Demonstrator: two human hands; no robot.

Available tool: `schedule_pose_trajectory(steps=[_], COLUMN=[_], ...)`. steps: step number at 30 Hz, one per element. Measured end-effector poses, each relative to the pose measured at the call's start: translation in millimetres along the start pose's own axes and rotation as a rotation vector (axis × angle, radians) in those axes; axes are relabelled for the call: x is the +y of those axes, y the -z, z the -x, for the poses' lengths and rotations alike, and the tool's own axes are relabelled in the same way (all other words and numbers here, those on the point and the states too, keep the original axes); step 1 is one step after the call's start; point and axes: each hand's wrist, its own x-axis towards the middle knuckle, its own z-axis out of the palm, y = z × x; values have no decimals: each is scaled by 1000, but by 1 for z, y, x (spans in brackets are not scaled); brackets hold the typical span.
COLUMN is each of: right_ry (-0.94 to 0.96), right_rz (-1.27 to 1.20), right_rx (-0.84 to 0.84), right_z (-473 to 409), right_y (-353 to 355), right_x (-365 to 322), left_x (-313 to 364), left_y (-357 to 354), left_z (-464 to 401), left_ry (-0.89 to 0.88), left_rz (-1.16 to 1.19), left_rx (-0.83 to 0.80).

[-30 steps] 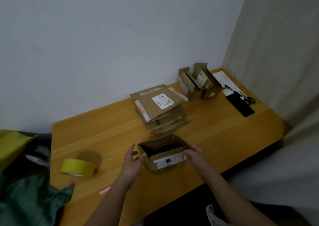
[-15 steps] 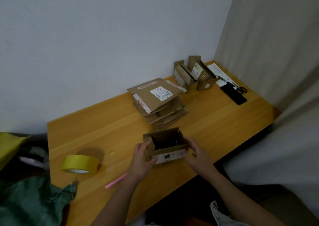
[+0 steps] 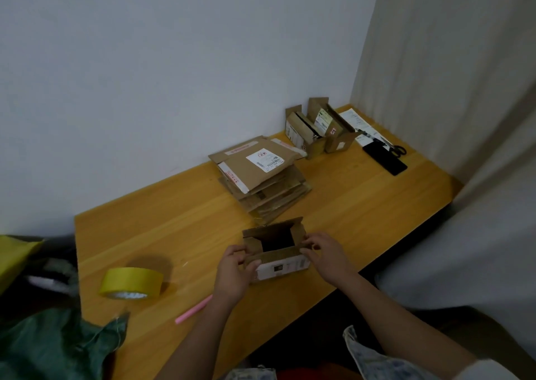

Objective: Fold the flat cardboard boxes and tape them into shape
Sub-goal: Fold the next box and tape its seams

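A wooden table point(image 3: 362, 205) fills the middle of the view, set into a corner between a pale wall point(image 3: 174, 75) and a light curtain point(image 3: 464, 89). A green sack point(image 3: 55, 347) bunches at the table's left end. Toward the back of the table lies a stack of flat cardboard boxes point(image 3: 261, 176), the top one carrying a white shipping label. Behind it to the right, near the corner, stand two folded boxes point(image 3: 316, 130) side by side with flaps raised.

At the near edge sits a small open box point(image 3: 275, 249), standing up with its dark inside showing (a white label covers its near face). The left hand point(image 3: 232, 275) grips the box's left end, thumb on the near face and fingers curled round the flap edge. The right hand point(image 3: 324, 256) pinches the right end flap between thumb and curled fingers.

A roll of yellow tape point(image 3: 132, 283) lies flat on the table well to the left of the box. A pink pen-like stick point(image 3: 193, 308) lies near the left forearm. At the far right, a black flat item point(image 3: 384, 159) lies just beside a pair of scissors point(image 3: 396, 149) and a sheet of printed paper point(image 3: 358, 124)
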Motion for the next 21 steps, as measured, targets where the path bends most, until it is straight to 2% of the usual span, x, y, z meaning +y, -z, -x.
schedule_pose_trajectory(steps=[4,7,10,13,17,21], right_ry=[-58,-83,-53,-16,-9,-65], right_rz=[77,-30,-124,-100,-88,-192], right_rx=[-15,-8,-41,-88,-98,-119], right_z=[-7,-5,-6,-11,-13,-11], right_y=[-3,-7,-7,-4,-4,-8], right_x=[-4,-3,-1,2,8,20], left_x=[7,9,6,2,-3,-9], left_y=[-3,-5,-4,-6,-8,-10], left_z=[-6,-5,-8,-10,-13,-18], left_ry=[87,89,32,-20,-12,76], left_rz=[26,28,24,3,-17,104], left_rx=[42,79,40,35,3,-3])
